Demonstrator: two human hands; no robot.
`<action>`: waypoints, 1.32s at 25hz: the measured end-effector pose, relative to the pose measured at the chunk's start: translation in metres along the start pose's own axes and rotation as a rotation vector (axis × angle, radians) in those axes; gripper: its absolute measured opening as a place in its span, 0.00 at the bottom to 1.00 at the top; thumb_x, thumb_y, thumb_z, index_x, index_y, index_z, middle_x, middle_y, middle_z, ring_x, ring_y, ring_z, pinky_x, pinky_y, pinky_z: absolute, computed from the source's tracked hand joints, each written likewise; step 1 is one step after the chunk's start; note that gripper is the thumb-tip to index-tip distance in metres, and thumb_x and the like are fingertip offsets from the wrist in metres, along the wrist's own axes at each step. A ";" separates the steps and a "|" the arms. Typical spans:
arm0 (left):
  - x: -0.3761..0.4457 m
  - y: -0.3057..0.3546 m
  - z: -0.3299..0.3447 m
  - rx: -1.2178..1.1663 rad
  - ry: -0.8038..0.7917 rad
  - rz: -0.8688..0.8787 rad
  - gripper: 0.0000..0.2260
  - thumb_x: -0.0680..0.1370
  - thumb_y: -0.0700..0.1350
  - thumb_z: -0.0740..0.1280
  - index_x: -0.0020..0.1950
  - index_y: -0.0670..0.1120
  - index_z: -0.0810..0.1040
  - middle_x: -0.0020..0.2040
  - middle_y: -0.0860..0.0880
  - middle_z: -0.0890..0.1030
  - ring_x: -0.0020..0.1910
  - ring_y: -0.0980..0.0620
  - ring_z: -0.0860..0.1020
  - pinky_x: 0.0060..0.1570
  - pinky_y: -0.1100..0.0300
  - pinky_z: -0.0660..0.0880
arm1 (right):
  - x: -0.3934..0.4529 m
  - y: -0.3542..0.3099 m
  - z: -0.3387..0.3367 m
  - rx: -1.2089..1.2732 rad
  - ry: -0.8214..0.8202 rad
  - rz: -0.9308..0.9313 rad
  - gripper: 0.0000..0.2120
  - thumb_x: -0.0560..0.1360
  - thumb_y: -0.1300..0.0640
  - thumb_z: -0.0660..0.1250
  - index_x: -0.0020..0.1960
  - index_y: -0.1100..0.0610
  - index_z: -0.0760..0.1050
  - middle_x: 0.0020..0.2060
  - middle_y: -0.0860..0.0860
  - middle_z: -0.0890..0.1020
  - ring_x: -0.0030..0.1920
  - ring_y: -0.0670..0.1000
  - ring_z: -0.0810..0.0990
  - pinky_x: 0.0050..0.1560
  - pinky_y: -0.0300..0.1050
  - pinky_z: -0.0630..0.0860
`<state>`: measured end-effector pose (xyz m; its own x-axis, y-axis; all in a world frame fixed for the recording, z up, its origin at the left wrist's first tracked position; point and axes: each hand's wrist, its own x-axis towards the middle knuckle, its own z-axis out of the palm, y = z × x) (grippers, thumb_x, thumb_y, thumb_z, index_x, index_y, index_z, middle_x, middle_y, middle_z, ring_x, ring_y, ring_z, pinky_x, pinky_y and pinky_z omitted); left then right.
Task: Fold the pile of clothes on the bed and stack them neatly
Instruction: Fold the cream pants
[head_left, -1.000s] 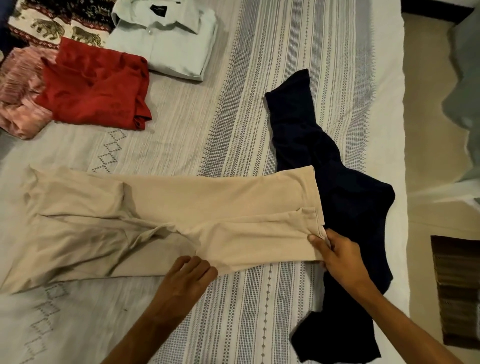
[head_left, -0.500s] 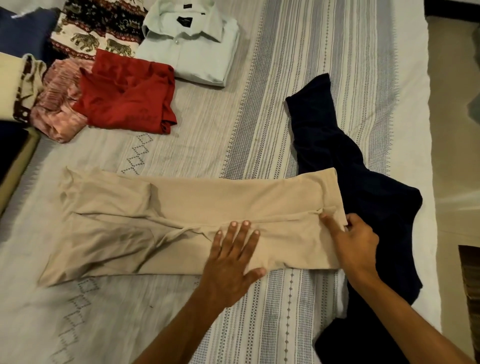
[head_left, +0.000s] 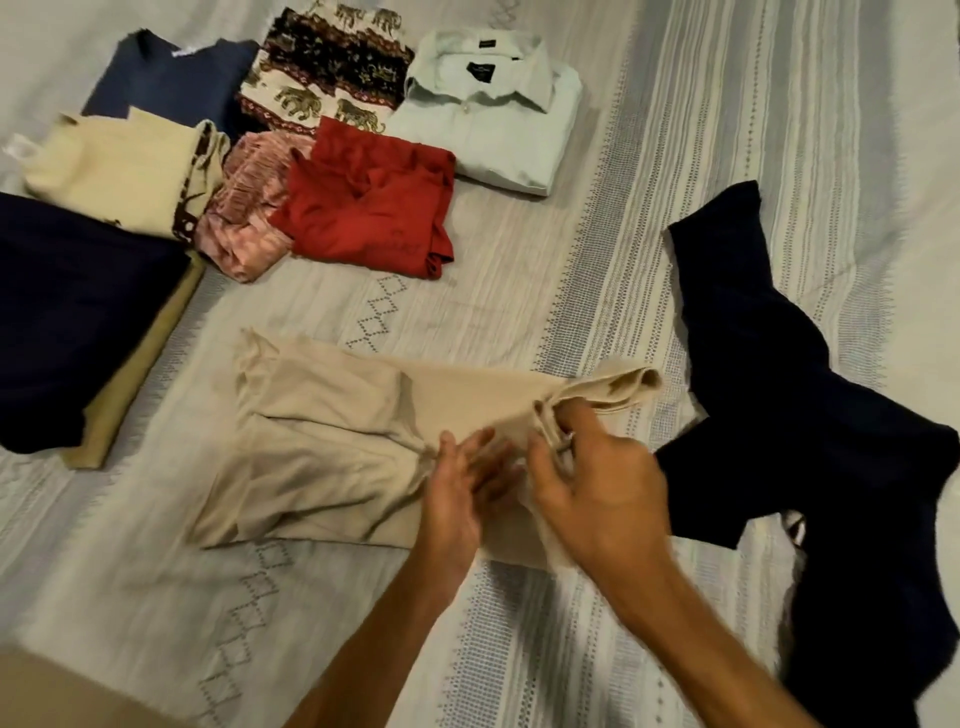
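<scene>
From the head camera, the beige trousers (head_left: 332, 441) lie across the striped bedsheet (head_left: 519, 291), their right end lifted and doubled over in the right hand (head_left: 597, 493), which pinches the cloth. The left hand (head_left: 457, 488) presses flat-fingered on the trousers just beside it. The pale collared shirt (head_left: 493, 119) carries a dark neck label, its writing too small to read.

My beige cotton trousers (head_left: 322, 447) lie flat across the striped bedsheet, their right end lifted and doubled over. A crumpled dark navy garment (head_left: 810, 415) sprawls unfolded just beside them, to their right.
</scene>
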<state>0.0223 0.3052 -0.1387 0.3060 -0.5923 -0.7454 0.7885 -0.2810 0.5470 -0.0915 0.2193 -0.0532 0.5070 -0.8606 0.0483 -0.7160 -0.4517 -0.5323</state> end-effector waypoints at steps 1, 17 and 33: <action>0.000 0.013 -0.010 -0.168 0.047 -0.060 0.31 0.82 0.68 0.56 0.72 0.46 0.78 0.68 0.40 0.81 0.69 0.39 0.77 0.74 0.43 0.68 | 0.000 -0.024 0.019 -0.030 -0.057 -0.022 0.13 0.79 0.44 0.64 0.57 0.52 0.75 0.33 0.53 0.83 0.32 0.61 0.83 0.30 0.46 0.69; 0.002 0.066 -0.083 -0.170 -0.072 -0.156 0.37 0.78 0.72 0.59 0.68 0.42 0.82 0.64 0.38 0.83 0.63 0.39 0.82 0.70 0.42 0.73 | -0.008 -0.050 0.133 0.055 -0.216 -0.121 0.20 0.81 0.44 0.56 0.69 0.47 0.74 0.55 0.46 0.77 0.53 0.47 0.76 0.50 0.48 0.74; 0.031 0.042 -0.103 0.538 0.321 0.238 0.17 0.77 0.56 0.75 0.42 0.42 0.83 0.34 0.50 0.79 0.34 0.56 0.74 0.38 0.60 0.72 | -0.007 0.057 0.094 0.454 -0.096 0.784 0.19 0.84 0.45 0.63 0.49 0.63 0.74 0.46 0.61 0.80 0.47 0.60 0.79 0.43 0.49 0.75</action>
<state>0.1199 0.3528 -0.1786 0.6478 -0.4540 -0.6118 0.3292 -0.5575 0.7622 -0.0905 0.2216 -0.1632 0.0066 -0.8495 -0.5275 -0.6251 0.4082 -0.6653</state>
